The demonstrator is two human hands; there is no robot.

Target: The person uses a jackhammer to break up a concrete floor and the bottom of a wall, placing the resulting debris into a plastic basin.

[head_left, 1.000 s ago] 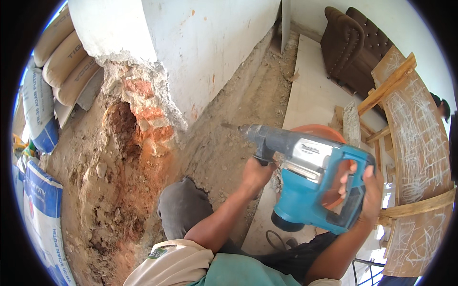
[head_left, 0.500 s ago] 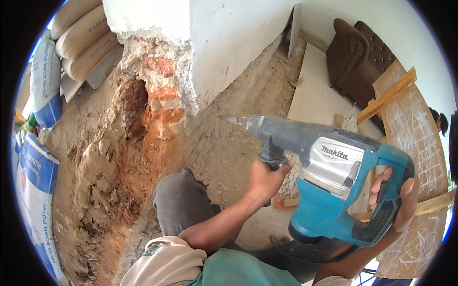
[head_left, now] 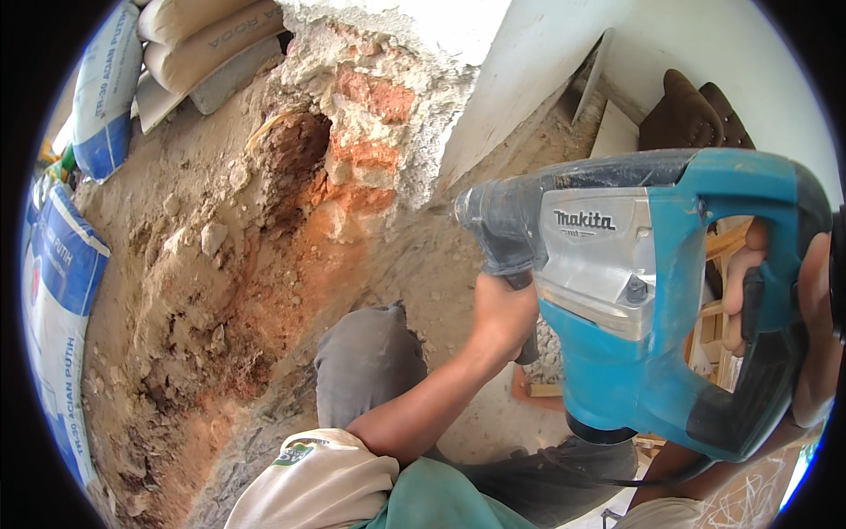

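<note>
A teal, silver and black demolition hammer (head_left: 608, 256) is held up across the right half of the view, its nose pointing left at a broken wall edge (head_left: 374, 132) of exposed red brick and crumbling plaster. My left hand (head_left: 504, 319) is wrapped round the black side handle (head_left: 527, 344) below the barrel. Round the rear grip is my right hand (head_left: 745, 278), its fingers showing through the handle opening by the black trigger. The chisel bit is mostly hidden, pointing away from me; whether its tip touches the wall I cannot tell.
Dug earth and rubble (head_left: 203, 291) lie to the left below the brick. Blue-and-white bags (head_left: 66, 264) stand at the far left, with brown sacks (head_left: 207, 48) stacked behind. A brown tufted chair (head_left: 683, 115) stands at the back right. My bent knee (head_left: 366, 357) is below the brick.
The hammer has swung up and its body looks larger and closer, with the bit turned away. The brick edge has shifted right in view. Both hands keep their hold.
</note>
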